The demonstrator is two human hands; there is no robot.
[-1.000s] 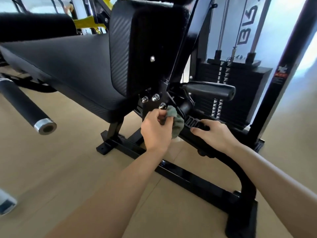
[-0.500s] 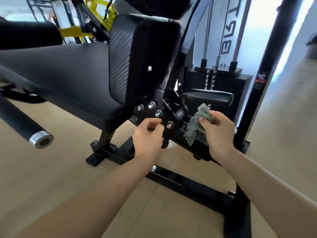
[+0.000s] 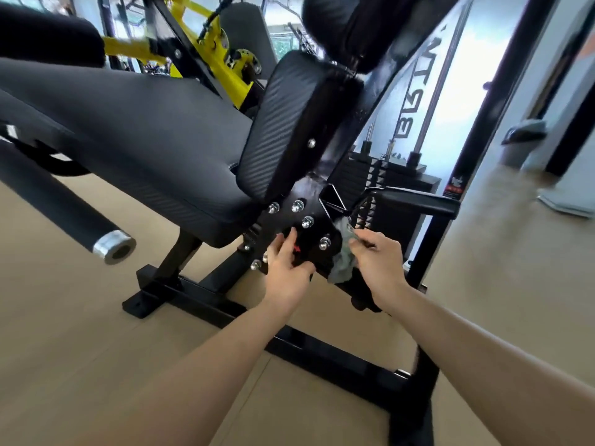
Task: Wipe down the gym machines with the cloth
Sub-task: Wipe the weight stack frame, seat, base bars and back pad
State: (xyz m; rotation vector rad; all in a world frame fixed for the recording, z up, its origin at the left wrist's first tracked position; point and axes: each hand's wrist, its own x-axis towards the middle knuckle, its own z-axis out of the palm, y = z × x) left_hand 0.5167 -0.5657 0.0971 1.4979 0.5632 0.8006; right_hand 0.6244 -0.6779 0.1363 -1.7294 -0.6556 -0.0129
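Observation:
A black gym machine fills the view, with a padded seat (image 3: 135, 149) and a back pad (image 3: 286, 123). Below the seat is a black bolted plate (image 3: 309, 239) with several silver bolts. My left hand (image 3: 286, 268) rests on that plate with its fingers spread, thumb at the plate's lower edge. My right hand (image 3: 376, 262) pinches a crumpled grey-green cloth (image 3: 343, 262) against the plate's right edge, just under the black handle (image 3: 418, 201).
The machine's black floor frame (image 3: 289, 336) runs across the tan floor under my arms. A foam roller bar with a silver end cap (image 3: 112, 246) sticks out at left. A weight stack (image 3: 386, 181) and a yellow machine (image 3: 225, 59) stand behind.
The cloth passed from my left hand to my right hand. My right hand then brought it left to the plate's edge, and my left hand opened onto the plate.

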